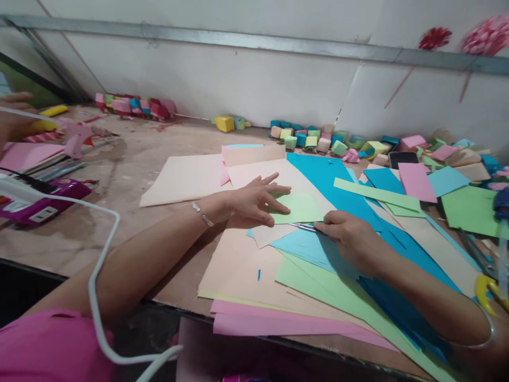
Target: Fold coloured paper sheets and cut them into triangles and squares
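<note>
My left hand (254,199) lies flat with fingers spread on a small light green sheet of paper (302,208), pressing it onto the pile. My right hand (350,233) is closed around a thin metal blade or cutter (304,227) whose tip points left along the green sheet's lower edge. Both hands rest on a loose pile of coloured paper: peach (238,265), blue (330,180), green and pink (254,318) sheets. A bracelet shows on each wrist.
Folded paper cubes (310,139) line the wall at the back. A phone (402,158) lies at right among paper scraps, scissors (477,254) further right. A glue gun (75,137), a purple power strip (43,204) and a white cable (103,249) are at left. Another person's hand (14,114) shows far left.
</note>
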